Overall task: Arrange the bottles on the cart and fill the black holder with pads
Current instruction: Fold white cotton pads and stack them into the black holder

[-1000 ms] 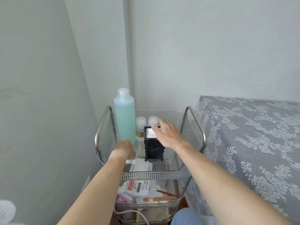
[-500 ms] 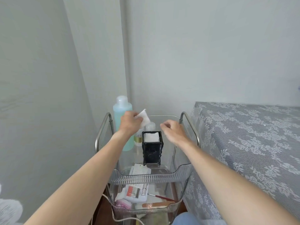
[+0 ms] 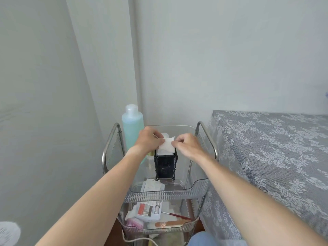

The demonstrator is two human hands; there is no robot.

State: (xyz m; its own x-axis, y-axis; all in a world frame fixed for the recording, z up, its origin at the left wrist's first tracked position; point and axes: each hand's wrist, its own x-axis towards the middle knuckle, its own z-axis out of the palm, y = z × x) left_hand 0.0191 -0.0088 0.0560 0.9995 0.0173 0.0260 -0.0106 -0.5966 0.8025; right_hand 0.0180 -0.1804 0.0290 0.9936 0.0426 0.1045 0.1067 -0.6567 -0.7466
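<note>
Bottles: I am seeing the tall blue bottle [image 3: 132,128] standing on the cart [image 3: 165,191]. Black holder [image 3: 165,166]: nearly full; my left hand [image 3: 148,142] and right hand [image 3: 186,146] are pinching one more white pad [image 3: 166,148] over it.

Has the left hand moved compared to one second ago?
Yes. The left hand rose from beside the black holder's base to above the black holder, gripping a white pad.

Head view looks down, close over cart [image 3: 159,192] (perhaps slightly left).
</note>
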